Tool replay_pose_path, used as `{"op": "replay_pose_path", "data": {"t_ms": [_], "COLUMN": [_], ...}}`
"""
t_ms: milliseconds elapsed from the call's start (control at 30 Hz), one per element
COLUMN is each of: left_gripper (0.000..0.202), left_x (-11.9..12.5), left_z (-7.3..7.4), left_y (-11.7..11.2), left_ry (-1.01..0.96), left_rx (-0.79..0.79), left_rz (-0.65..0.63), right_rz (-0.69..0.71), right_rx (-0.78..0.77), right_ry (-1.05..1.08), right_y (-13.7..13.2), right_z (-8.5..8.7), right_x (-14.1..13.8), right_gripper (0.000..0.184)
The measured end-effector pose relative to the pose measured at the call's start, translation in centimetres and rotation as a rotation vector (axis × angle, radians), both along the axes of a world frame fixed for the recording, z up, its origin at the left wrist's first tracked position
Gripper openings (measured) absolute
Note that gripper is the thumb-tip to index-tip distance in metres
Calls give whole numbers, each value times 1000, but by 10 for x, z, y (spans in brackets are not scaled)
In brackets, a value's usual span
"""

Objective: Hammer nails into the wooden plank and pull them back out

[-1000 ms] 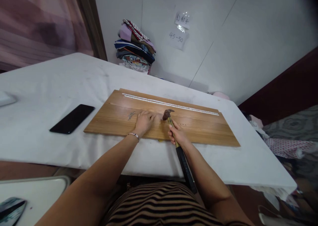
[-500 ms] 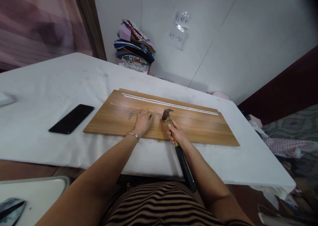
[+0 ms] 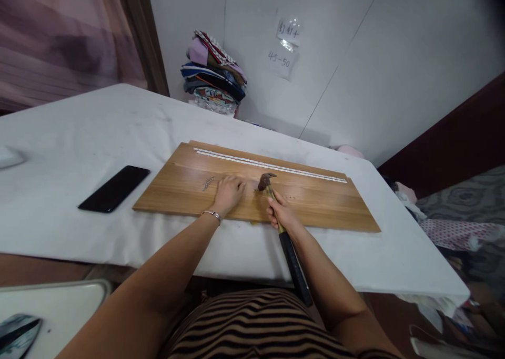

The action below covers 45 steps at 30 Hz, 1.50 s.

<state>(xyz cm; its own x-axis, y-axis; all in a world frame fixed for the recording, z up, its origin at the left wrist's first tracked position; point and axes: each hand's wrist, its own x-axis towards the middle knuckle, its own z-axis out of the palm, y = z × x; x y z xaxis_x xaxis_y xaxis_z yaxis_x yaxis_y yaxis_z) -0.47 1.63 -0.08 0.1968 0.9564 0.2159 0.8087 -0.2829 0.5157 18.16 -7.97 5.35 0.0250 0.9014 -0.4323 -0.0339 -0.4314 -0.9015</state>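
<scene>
A wooden board (image 3: 181, 191) lies on the white-covered table. My right hand (image 3: 283, 212) grips a claw hammer (image 3: 265, 182) high on its handle, close to the rusty head. The black grip end reaches back toward my body. The hammer head is low over the middle of the board; whether it touches a nail there is hard to see. My left hand (image 3: 229, 192) rests on the board left of the hammer, fingers laid on the wood and nothing visible in them. Beside it sits a small pile of nails (image 3: 208, 183). Several small dark dots (image 3: 290, 197) form a row right of the hammer.
Two white measuring strips (image 3: 268, 165) run along the board's far side. A black phone (image 3: 114, 189) lies to the left on the table (image 3: 130, 122). Folded clothes (image 3: 215, 75) are stacked at the back against the wall. A white stool-like surface (image 3: 71, 306) stands at lower left.
The hammer and my right hand have shifted very slightly to the right. My left hand, the board and the nails stay as they were.
</scene>
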Motion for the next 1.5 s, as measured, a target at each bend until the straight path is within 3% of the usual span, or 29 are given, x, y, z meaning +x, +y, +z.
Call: {"op": "replay_pose_path", "data": {"t_ms": [433, 1100, 1500], "left_gripper": [30, 33, 22], "left_x": [-1, -1, 0], "left_z": [-12, -4, -3], "left_y": [6, 3, 2], "left_ry": [-27, -7, 19], "left_rx": [33, 10, 2], "left_rz": [-41, -27, 14], "right_rz": [21, 25, 31], "right_rx": [24, 19, 17], "right_ry": [12, 3, 5], "right_y": [0, 2, -1], "right_z": [-3, 1, 1], "right_x": [2, 1, 0], "right_gripper": [79, 75, 75]}}
